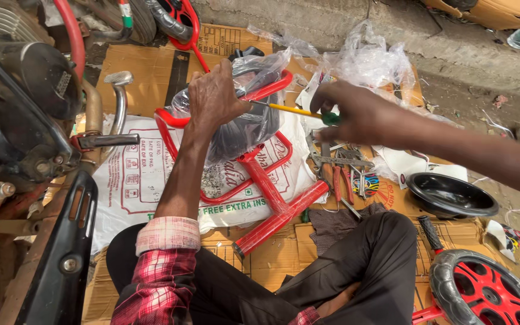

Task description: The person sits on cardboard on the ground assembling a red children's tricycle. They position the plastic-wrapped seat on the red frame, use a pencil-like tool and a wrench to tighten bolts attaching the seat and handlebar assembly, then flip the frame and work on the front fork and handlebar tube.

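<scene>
Flattened brown cardboard (151,66) is covering the ground, a white printed sack (133,180) lying under the left grip (215,96), which is clamping a plastic-wrapped black part (245,129) on the red tube frame (266,186). Just beside it, the right grip (356,114) is holding a yellow-shafted screwdriver (290,109), tip touching the wrap.

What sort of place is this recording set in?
Probably an open-air roadside repair or assembly spot: flattened cardboard laid on the ground as a work surface, a motorcycle parked alongside, loose pliers, and a red tubular frame being worked on.
</scene>
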